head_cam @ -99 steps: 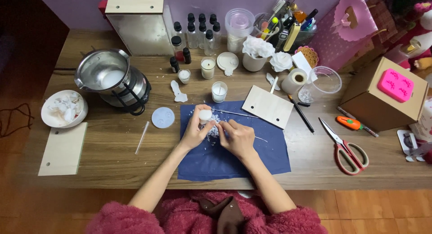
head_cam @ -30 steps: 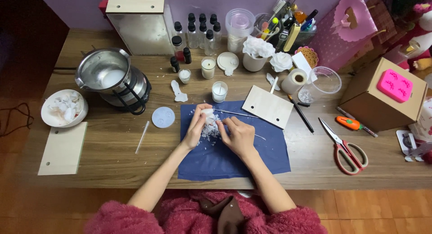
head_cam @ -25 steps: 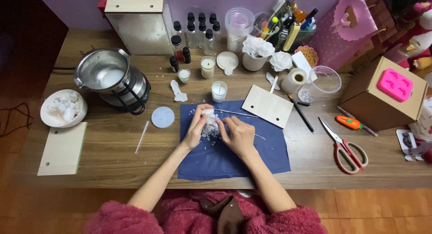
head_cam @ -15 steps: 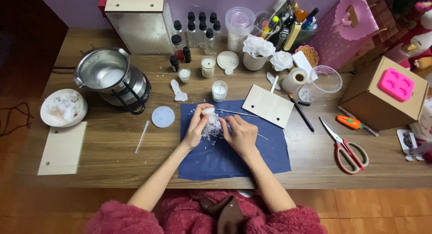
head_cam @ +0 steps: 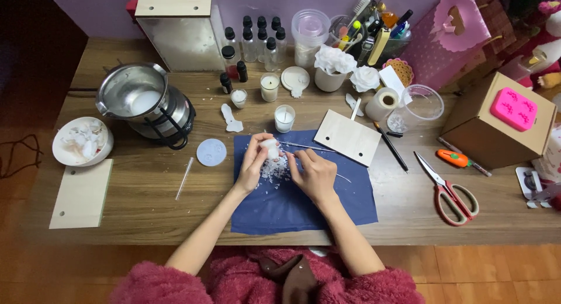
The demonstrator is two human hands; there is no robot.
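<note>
Wooden table (head_cam: 140, 187), wide, crowded along the far edge. Blue cloth (head_cam: 304, 205) spread at front centre, under both hands. Steel melting pot (head_cam: 137, 99) on a black stand at left, pale wax inside. Cardboard box (head_cam: 491, 129) at right, pink mould (head_cam: 514, 108) on top. White bowl (head_cam: 82, 141) of wax scraps at far left, flat wooden board (head_cam: 82, 193) just in front. Second wooden board (head_cam: 349, 137) beyond the cloth's right corner. Red-handled scissors (head_cam: 450, 190) at right, lying closed. Small glass candle (head_cam: 284, 118) just beyond the cloth.

Left hand (head_cam: 254, 164): fingers curled around a small white wax piece (head_cam: 270, 148), held upright above the cloth. Right hand (head_cam: 312, 172): fingers pinched shut on a thin metal tool (head_cam: 307, 147), tip toward the wax piece. White wax shavings (head_cam: 273, 172) scattered on the cloth between the hands.
</note>
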